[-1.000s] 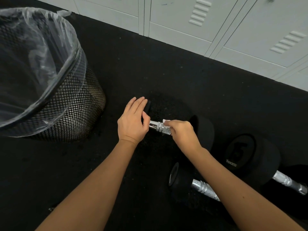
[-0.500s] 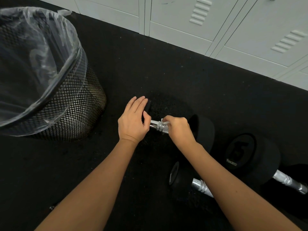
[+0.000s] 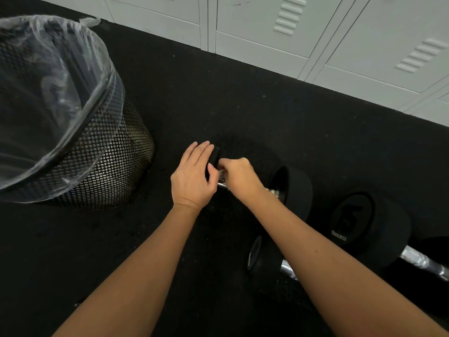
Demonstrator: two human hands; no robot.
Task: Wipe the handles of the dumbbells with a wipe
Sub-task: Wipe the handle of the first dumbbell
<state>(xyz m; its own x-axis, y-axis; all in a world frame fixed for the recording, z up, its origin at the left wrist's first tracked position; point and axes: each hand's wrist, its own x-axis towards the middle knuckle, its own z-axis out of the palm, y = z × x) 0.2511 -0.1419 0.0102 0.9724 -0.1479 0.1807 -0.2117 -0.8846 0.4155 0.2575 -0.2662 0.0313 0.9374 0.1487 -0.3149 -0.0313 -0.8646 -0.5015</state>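
The dumbbell handle [image 3: 222, 184] lies between both hands: left hand [image 3: 194, 177] rests flat-fingered on its end weight, right hand [image 3: 239, 177] grips the handle.

Black rubber floor [image 3: 243, 100]: mesh bin [image 3: 97, 171] stood at left, three dumbbells [image 3: 296, 190] laid lower right.

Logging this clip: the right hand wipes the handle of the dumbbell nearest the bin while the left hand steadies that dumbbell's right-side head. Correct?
Not quite. The head view shows the left hand resting on the dumbbell's left-side head, nearest the bin. The right hand does work the handle.
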